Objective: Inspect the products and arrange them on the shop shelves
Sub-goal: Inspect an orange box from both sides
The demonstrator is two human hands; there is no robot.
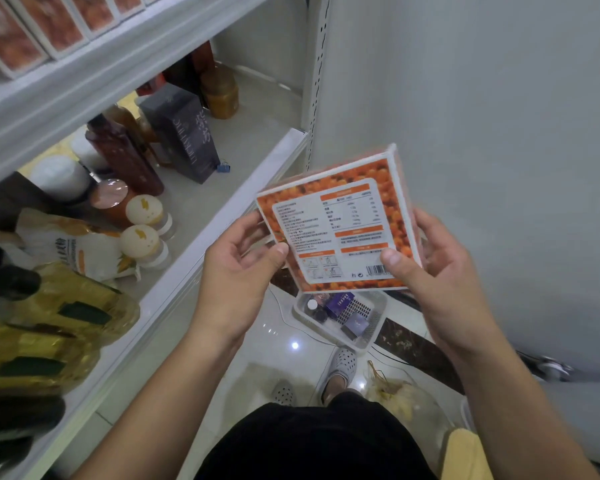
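1. The flat, square orange box with a white printed label (336, 223) is held up between both hands at mid-scene. Its label side faces the person and one corner is tilted towards the far right.
2. The left hand (236, 271) grips its left edge, thumb on the label face and fingers curled behind. The right hand (437, 268) grips the right edge likewise.
3. Matching orange boxes (49, 26) stand in a row on the white upper shelf (84, 81), far left and well apart from the held box. The left hand looks the nearer one for placing it.
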